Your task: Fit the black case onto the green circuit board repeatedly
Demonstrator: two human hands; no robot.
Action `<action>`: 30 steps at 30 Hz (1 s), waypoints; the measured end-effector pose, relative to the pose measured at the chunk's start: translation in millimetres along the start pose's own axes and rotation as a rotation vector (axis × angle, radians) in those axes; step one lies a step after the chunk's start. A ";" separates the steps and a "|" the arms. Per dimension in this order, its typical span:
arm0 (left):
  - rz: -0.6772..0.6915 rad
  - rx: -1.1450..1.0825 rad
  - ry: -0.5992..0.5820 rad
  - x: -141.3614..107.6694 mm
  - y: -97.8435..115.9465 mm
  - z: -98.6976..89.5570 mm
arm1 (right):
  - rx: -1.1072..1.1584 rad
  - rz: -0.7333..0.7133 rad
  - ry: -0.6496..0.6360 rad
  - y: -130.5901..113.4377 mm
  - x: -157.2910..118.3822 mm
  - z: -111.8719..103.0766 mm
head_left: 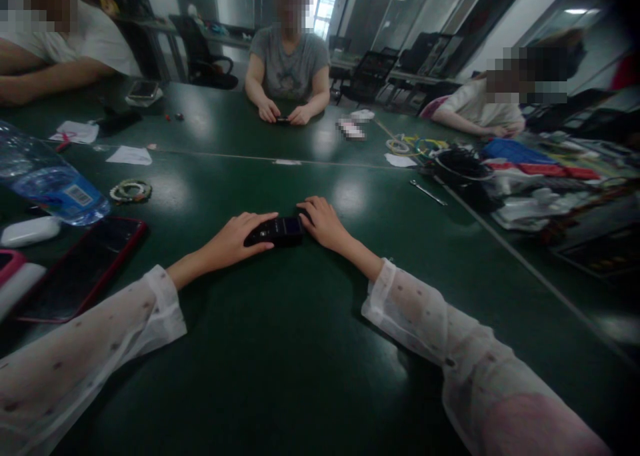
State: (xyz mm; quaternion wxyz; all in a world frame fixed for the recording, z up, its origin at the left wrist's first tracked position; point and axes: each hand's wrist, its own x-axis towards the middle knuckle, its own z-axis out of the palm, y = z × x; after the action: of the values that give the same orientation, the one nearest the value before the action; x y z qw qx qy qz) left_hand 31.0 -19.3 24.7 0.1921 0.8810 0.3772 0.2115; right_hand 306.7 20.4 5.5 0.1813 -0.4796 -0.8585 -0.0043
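A small black device (pixel 280 230) with a dark screen lies on the green table (pixel 260 349), in front of me. My left hand (pixel 243 236) grips its left end, thumb on the near side and fingers along the far side. At the device's right end is my right hand (pixel 323 223), its fingers curved over and its fingertips near or against the end. Whether the right fingers hold anything under them cannot be made out.
On the left are a water bottle (pixel 55 183), a red-edged phone (pixel 85 266), a white case (pixel 31 231) and bracelets (pixel 130 191). A wrench (pixel 429 193) and piled cables (pixel 415 147) lie to the right. Several people sit around the table's far side.
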 end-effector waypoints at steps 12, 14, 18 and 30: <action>-0.163 0.163 0.131 -1.1 -2.4 6.4 | 0.010 -0.003 0.016 -0.6 -0.7 -0.2; -0.197 0.169 0.160 -1.1 -5.8 8.1 | 0.013 -0.004 0.016 -0.7 -0.8 -0.2; -0.187 0.162 0.188 -1.3 -9.8 9.2 | 0.017 -0.001 0.011 -0.7 -0.6 -0.4; -0.188 0.161 0.160 -0.7 -6.0 5.0 | 0.018 0.020 0.005 -2.7 -0.2 -1.7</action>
State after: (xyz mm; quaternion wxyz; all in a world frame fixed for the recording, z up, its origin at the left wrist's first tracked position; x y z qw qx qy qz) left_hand 29.7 -16.9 17.4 0.1090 0.8347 0.4878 0.2311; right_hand 305.1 18.4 7.6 0.1878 -0.4867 -0.8531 0.0038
